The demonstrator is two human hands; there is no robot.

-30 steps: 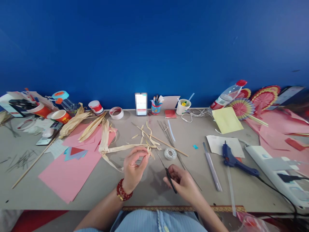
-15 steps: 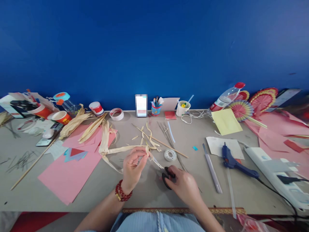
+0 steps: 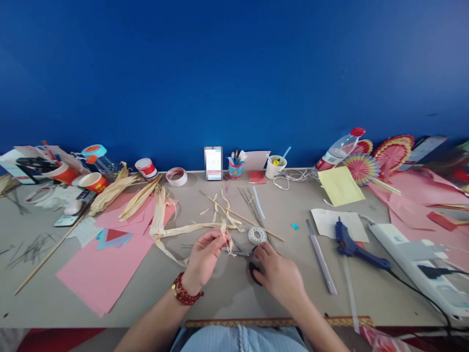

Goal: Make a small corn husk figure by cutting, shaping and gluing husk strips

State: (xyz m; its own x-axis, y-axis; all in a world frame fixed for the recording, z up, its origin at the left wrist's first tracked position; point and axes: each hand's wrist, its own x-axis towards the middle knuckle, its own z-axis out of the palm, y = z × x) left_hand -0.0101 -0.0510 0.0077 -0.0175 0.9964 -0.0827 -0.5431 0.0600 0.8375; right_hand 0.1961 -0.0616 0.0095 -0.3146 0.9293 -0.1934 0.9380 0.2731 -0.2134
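Note:
My left hand (image 3: pixel 205 252), a red beaded bracelet on its wrist, pinches a small piece of pale dried corn husk (image 3: pixel 224 231) with thin strands hanging from it. Black-handled scissors (image 3: pixel 254 275) are in my right hand (image 3: pixel 278 269), fingers in the loops. Their blades point left and stand apart, close to the hanging strands. A roll of clear tape (image 3: pixel 257 235) lies just beyond my right hand. Left of my left hand is a long strip of husk (image 3: pixel 190 227), joined to a folded husk bundle (image 3: pixel 158 215).
Pink paper sheets (image 3: pixel 106 274) and whole husks (image 3: pixel 113 190) cover the left side. A wooden stick (image 3: pixel 252 222) and wires lie ahead. At right are a utility knife (image 3: pixel 322 259), a blue glue gun (image 3: pixel 361 249) and a white power strip (image 3: pixel 417 264).
The scissors' blades have opened and swung lower, away from the husk tip. My left hand has tilted the husk piece more upright, with its strands now hanging down.

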